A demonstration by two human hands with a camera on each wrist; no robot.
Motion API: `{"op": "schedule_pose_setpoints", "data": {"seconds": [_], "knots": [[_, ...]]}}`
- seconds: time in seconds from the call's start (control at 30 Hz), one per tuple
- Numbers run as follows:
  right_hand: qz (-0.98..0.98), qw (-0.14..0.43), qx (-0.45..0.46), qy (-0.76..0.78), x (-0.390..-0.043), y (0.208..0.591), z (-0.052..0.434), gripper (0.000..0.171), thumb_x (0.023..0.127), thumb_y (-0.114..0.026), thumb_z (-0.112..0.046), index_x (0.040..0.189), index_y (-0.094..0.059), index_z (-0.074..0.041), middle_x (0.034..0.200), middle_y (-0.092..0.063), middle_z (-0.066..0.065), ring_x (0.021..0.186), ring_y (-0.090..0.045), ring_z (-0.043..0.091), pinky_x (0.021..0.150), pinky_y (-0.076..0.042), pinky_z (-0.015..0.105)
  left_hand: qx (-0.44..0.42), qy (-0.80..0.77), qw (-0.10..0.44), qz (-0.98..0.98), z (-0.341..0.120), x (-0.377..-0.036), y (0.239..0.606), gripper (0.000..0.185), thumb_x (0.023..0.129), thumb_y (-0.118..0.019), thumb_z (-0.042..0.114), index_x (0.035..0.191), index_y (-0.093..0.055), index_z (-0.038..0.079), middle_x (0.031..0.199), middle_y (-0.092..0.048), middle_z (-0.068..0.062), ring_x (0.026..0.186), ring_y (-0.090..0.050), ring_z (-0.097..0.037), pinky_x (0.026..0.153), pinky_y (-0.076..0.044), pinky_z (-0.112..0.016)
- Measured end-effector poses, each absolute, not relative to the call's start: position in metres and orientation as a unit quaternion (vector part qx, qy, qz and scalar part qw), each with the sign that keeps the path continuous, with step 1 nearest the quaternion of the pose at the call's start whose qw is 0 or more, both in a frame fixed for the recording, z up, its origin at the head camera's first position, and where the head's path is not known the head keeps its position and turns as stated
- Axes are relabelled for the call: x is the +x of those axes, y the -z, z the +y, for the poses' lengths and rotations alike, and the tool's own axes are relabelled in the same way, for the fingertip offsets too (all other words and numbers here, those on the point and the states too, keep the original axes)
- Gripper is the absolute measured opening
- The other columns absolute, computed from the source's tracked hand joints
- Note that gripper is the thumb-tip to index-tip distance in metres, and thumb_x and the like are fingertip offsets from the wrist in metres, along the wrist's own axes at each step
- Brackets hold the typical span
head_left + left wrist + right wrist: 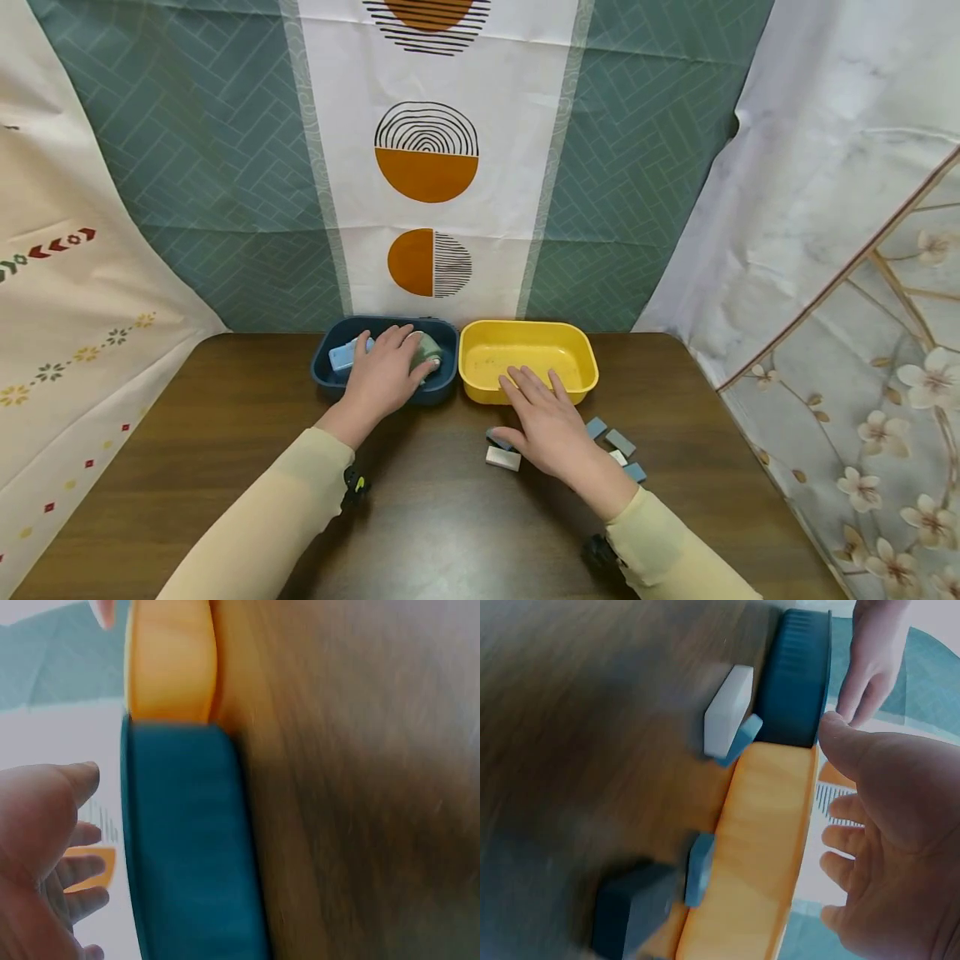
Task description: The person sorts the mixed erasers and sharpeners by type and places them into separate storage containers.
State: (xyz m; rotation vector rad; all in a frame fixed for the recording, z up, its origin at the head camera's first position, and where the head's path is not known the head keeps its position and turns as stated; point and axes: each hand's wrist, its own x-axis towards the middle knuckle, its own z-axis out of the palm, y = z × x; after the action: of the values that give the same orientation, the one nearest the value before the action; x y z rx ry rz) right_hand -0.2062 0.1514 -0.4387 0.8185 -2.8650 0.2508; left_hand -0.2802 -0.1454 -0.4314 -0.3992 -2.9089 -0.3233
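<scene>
My left hand (384, 373) is held over the dark blue bin (321, 385), fingers apart and holding nothing. Inside that bin, a light blue item (342, 356) shows left of the hand and a green rounded item (429, 350) shows to its right, both partly covered. My right hand (551, 425) hovers by the front rim of the yellow bin (480, 396) with its fingers extended. In the right wrist view its palm (907, 802) faces the yellow bin's side with nothing in it. Near its thumb lie a white block (502, 458) and a partly hidden blue block (495, 437).
Right of my right hand, several small blocks lie on the brown table (697, 467), among them a grey-green block (621, 442) and a blue block (635, 472). Both bins stand side by side at the back edge, before a hanging patterned cloth (495, 208).
</scene>
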Motion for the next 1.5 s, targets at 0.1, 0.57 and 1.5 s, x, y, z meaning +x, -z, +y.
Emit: {"op": "schedule_pose_setpoints", "data": {"seconds": [0.1, 0.57, 1.5], "knots": [[-0.959, 0.074, 0.261, -0.075, -0.206, 0.438, 0.16, 0.083, 0.105, -0.074, -0.052, 0.168, -0.046, -0.005, 0.175, -0.04, 0.016, 0.164, -0.033, 0.036, 0.133, -0.014, 0.064, -0.162, 0.111, 0.102, -0.975, -0.137, -0.267, 0.431, 0.064, 0.108, -0.071, 0.047, 0.158, -0.059, 0.007, 0.166, -0.053, -0.017, 0.155, -0.044, -0.04, 0.127, -0.018, -0.076], [-0.97, 0.088, 0.219, -0.055, -0.203, 0.436, 0.192, 0.085, 0.104, -0.074, -0.052, 0.167, -0.046, -0.002, 0.173, -0.041, 0.021, 0.162, -0.034, 0.04, 0.131, -0.02, 0.066, -0.225, 0.099, 0.104, -0.964, -0.104, -0.232, 0.442, 0.063, 0.11, -0.068, 0.048, 0.16, -0.059, 0.011, 0.162, -0.058, -0.011, 0.151, -0.052, -0.032, 0.128, -0.023, -0.073], [-0.985, 0.05, 0.156, -0.062, -0.219, 0.439, 0.235, 0.074, 0.108, -0.07, -0.047, 0.159, -0.054, 0.004, 0.167, -0.041, 0.036, 0.155, -0.039, 0.052, 0.129, -0.022, 0.07, -0.197, 0.072, 0.082, -0.974, -0.079, -0.216, 0.454, 0.076, 0.109, -0.062, 0.061, 0.167, -0.05, 0.013, 0.17, -0.049, -0.012, 0.161, -0.038, -0.038, 0.131, -0.013, -0.07]]}}
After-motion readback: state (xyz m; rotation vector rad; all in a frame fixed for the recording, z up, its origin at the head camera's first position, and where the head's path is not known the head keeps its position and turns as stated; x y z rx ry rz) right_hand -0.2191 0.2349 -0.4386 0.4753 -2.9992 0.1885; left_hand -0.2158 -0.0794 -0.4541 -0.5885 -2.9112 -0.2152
